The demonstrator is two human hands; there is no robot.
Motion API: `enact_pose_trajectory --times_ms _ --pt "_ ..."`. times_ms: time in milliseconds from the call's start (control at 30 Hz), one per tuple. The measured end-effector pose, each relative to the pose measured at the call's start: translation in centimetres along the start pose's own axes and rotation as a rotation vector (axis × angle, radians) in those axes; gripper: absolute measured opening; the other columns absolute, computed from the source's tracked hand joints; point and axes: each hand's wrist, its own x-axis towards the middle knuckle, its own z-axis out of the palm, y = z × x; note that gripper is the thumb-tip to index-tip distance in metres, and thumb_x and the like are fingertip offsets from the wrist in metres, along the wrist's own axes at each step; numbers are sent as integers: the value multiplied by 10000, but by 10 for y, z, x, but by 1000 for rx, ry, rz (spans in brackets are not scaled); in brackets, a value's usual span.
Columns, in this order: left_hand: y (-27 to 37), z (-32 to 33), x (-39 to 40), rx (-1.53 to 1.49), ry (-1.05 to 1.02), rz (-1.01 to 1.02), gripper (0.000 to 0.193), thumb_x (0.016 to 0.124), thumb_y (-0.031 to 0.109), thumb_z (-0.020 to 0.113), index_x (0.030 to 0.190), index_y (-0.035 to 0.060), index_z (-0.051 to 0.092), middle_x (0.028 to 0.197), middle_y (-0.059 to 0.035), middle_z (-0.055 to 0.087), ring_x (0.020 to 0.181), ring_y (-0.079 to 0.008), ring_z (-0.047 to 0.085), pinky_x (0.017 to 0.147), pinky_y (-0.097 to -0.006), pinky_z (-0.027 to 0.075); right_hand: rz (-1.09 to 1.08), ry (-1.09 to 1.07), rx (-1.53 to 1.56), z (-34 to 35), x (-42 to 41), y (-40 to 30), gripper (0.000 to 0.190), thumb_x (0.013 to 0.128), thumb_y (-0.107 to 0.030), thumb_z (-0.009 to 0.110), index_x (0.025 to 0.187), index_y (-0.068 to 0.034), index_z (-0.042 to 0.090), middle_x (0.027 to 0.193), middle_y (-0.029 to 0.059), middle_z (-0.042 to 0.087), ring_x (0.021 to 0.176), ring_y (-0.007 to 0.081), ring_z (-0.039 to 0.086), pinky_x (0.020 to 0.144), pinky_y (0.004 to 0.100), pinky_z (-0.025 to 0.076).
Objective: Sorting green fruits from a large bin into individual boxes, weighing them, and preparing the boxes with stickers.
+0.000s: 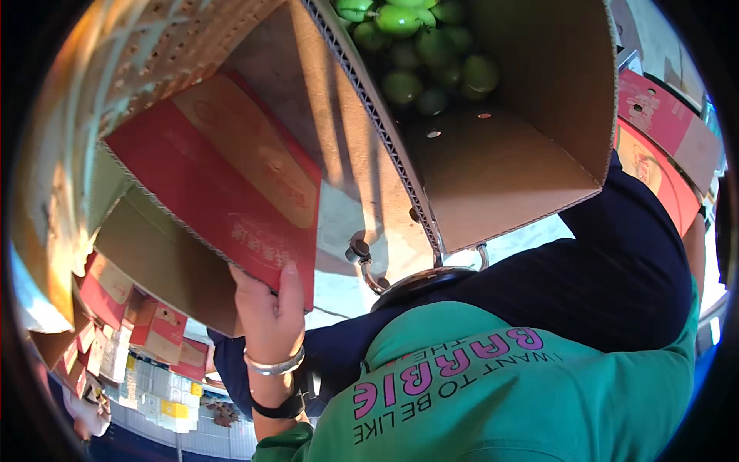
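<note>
My left hand (pixel 272 309) grips the edge of a red and tan cardboard carton (pixel 213 185), its thumb on the printed outer face. The fingers are hidden behind the carton wall. This carton is tilted, and its bare brown inside (pixel 156 248) shows to the left. Ahead of me stands a larger open cardboard box (pixel 508 167) with round holes in its wall. Green fruit (pixel 433 52) is gathered at its far end, partly in shade. My right forearm (pixel 695 248) shows at the right rim, but the right hand is out of view.
Chrome legs (pixel 369 271) and a dark rounded seat (pixel 427 283) stand between the box and my lap. Red cartons (pixel 664 150) lie at the right. A perforated crate (pixel 167 52) is at the upper left. More red cartons (pixel 159 329) are stacked at the lower left.
</note>
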Motion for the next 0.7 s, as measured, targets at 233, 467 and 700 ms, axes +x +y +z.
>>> enact_pose_trajectory --times_ms 233,467,700 --pt "-24 -4 -4 -9 145 13 489 834 14 496 1270 -88 300 1052 -157 560 896 -198 549 825 -287 426 -19 7 -61 -8 -1 -8 563 758 -306 629 1227 -28 488 1137 127 570 1045 226 534 857 368 435" --pt "-25 -1 -11 64 213 92 497 847 27 484 1279 -106 277 1108 -177 534 936 -216 537 845 -297 420 -41 18 -46 -14 2 -13 579 761 -338 639 1230 -34 486 1127 116 573 1045 217 536 846 375 441" --pt "-1 12 -9 111 129 64 437 845 58 485 1231 -82 335 973 -196 604 855 -239 599 774 -314 459 -44 48 29 -26 -2 -18 597 764 -369 650 1233 -40 483 1116 104 577 1046 208 537 835 381 448"
